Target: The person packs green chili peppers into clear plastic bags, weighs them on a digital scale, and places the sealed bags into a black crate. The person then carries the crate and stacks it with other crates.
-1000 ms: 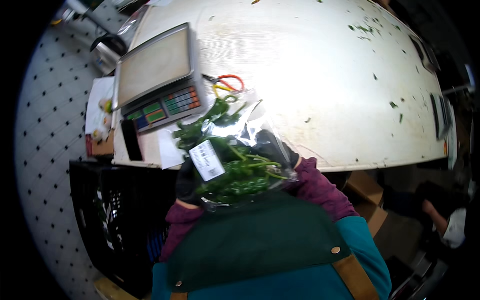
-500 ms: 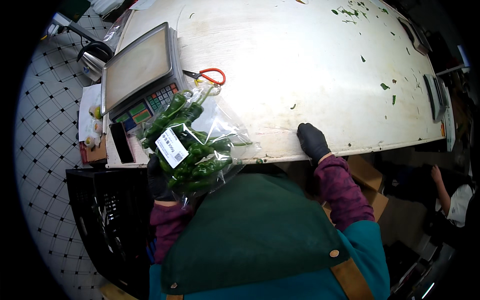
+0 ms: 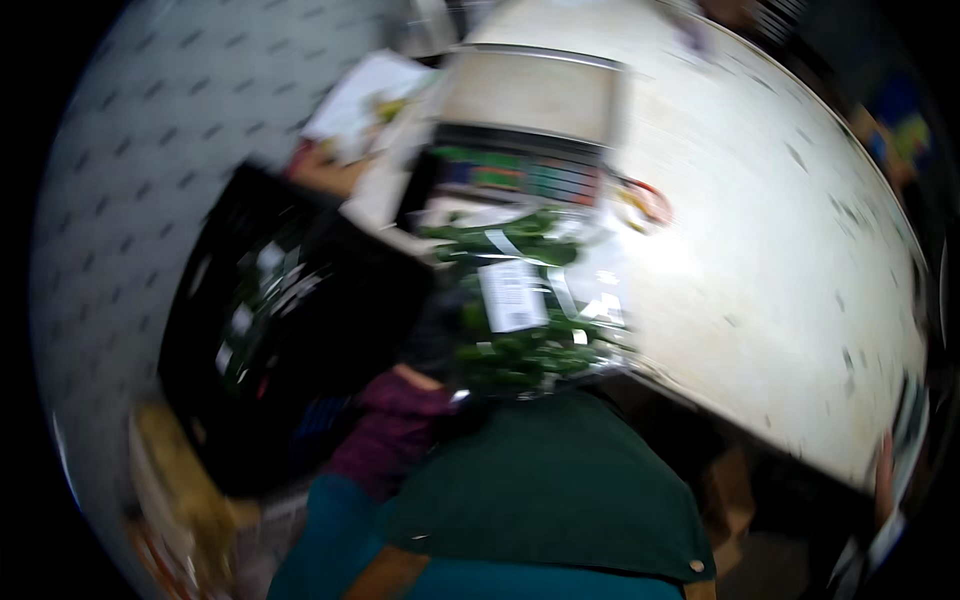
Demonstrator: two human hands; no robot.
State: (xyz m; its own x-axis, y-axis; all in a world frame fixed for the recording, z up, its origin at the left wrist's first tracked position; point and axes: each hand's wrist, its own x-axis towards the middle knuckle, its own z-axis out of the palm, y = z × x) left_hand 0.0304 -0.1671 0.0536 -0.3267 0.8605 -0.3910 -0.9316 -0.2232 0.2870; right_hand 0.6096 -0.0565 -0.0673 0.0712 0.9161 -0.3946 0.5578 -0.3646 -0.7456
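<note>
Although the view is badly blurred, a clear plastic bag of green vegetables is seen held up at the near edge of the white table. It is gripped from the left by the left hand, which is gloved in black and closed on the bag's side; how tightly the fingers wrap cannot be told. A purple sleeve runs down from that hand toward a green apron worn over teal clothing. A white label is stuck to the front of the bag, and the green stalks inside are packed both above and below it. The right hand is not seen anywhere.

Just behind the bag, a weighing scale with a flat pan and a panel of coloured keys is set on the table. To the right of the scale, something red and orange is lying on the tabletop, too smeared to identify. To the left of the hand, a black crate is standing on a pale dotted floor. Small green scraps are scattered over the table's surface.
</note>
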